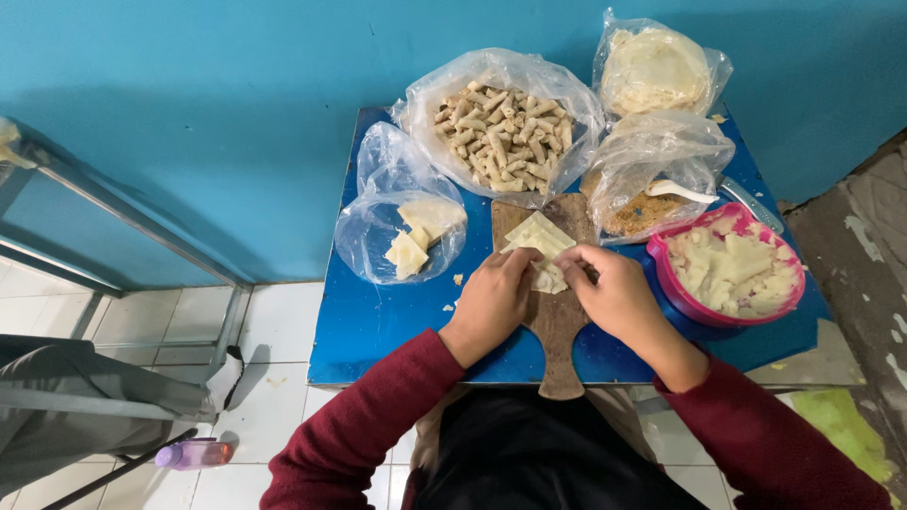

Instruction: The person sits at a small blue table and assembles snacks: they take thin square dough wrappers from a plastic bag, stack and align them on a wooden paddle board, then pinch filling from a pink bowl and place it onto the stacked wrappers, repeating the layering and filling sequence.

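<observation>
A pale square wrapper [539, 238] lies on a wooden board [557, 331] on a small blue table [378, 321]. My left hand [491, 302] and my right hand [614, 293] both press their fingertips on the wrapper's near edge, folding it over a bit of filling. My sleeves are dark red. What lies under the fingers is mostly hidden.
A pink bowl [694, 307] of pale mash sits right of the board. Plastic bags hold finished rolls [501, 137], cut wrappers [416, 236], round sheets [654, 68] and crumbs with a white spoon [675, 191]. A purple bottle [194, 454] lies on the tiled floor, left.
</observation>
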Motion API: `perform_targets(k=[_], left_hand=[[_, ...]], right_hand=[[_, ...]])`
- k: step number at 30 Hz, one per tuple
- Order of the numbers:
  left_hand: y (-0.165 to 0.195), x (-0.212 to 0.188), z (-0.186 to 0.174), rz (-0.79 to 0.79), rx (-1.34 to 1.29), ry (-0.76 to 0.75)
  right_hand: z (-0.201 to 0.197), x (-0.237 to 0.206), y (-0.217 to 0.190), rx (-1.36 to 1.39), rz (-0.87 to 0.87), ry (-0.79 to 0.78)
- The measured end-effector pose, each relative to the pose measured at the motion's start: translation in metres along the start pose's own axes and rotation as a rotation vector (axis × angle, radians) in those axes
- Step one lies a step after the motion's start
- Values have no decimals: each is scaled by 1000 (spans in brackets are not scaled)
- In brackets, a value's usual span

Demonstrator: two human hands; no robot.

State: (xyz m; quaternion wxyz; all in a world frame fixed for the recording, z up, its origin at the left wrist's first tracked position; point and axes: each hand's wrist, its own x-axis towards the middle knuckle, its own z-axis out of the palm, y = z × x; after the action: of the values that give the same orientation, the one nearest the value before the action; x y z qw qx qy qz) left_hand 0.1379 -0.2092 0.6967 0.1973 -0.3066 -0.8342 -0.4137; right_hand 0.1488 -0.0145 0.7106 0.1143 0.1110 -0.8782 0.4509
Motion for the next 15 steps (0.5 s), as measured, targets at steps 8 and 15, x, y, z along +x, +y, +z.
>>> perform_targets(k=[8, 15], left_hand=[[-7, 0, 3, 83, 81, -47], [-14, -2, 6, 163, 276, -162]], right_hand=[[3, 4, 3, 75, 70, -74], [-9, -1, -3, -234, -194, -77]])
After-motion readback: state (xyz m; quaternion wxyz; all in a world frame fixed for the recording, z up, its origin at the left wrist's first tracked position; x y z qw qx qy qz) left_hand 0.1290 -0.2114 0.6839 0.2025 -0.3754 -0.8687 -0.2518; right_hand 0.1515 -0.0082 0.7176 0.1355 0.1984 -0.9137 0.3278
